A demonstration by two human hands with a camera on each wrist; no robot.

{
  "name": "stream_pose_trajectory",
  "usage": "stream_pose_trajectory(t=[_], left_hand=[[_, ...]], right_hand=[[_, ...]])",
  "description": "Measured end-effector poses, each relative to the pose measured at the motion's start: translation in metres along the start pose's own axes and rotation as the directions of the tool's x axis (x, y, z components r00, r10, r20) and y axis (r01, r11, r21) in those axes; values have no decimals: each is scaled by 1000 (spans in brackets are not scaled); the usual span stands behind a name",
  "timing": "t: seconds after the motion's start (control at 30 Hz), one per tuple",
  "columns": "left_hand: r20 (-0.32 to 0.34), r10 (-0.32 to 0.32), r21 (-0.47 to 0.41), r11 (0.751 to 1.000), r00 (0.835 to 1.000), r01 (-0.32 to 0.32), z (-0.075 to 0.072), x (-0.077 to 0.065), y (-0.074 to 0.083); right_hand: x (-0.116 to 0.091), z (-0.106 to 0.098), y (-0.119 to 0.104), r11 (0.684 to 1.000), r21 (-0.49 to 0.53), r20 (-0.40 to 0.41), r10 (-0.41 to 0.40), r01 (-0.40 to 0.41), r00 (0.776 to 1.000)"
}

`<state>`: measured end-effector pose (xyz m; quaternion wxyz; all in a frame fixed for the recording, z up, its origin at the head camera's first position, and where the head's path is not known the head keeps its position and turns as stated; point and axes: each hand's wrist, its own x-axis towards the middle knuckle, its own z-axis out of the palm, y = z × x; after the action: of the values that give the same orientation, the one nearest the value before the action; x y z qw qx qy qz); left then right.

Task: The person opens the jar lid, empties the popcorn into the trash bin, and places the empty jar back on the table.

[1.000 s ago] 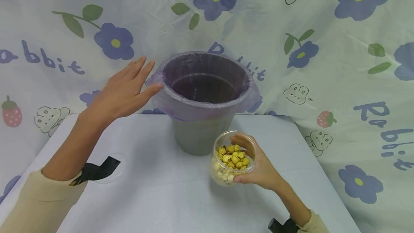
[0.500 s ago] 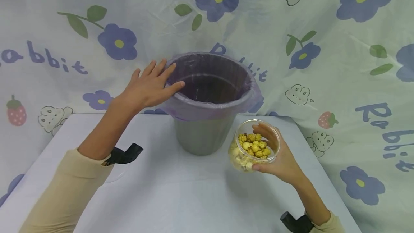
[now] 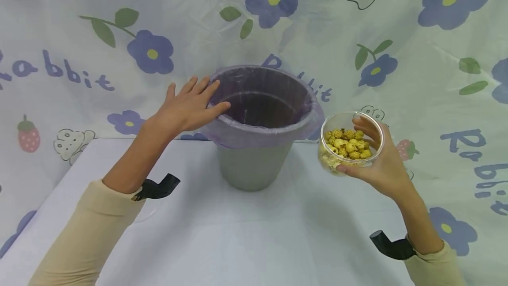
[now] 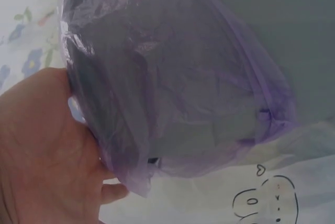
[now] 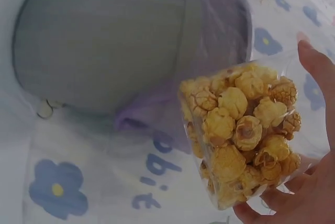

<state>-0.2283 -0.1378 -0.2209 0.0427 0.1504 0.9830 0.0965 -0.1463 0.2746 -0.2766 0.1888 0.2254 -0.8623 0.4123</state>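
Curling round the popcorn jar point(image 3: 346, 147) near the tabletop's point(image 3: 246, 250) far right corner, the right hand point(image 3: 382, 162) grips its side, best if, as seems likely, it's slippery and light. The left hand point(image 3: 182, 110) lies spread on the bin point(image 3: 252, 167).

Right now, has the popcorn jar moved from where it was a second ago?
Yes. In the head view, the popcorn jar in the right hand has moved up and rightward against the bin.
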Motion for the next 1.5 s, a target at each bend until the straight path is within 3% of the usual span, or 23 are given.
stream_pose_trajectory(t=[0.2,0.73,0.97,1.2,1.5], left_hand=[[1,-5,16,1000,1000,5,0,0,0],[-5,-6,49,999,1000,6,-3,-4,2],[5,2,59,998,1000,-2,-2,-4,2],[3,2,55,998,1000,-2,-2,-4,1],[13,0,50,999,1000,-1,-2,-2,1]], right_hand=[[20,-13,-4,986,-167,-17,13,-15,1000],[77,-17,-16,939,-343,-30,-51,38,998],[94,-11,-12,887,-455,-7,-99,85,995],[115,-6,-9,806,-573,50,-148,150,988],[138,-4,-9,770,-604,127,-164,207,978]])
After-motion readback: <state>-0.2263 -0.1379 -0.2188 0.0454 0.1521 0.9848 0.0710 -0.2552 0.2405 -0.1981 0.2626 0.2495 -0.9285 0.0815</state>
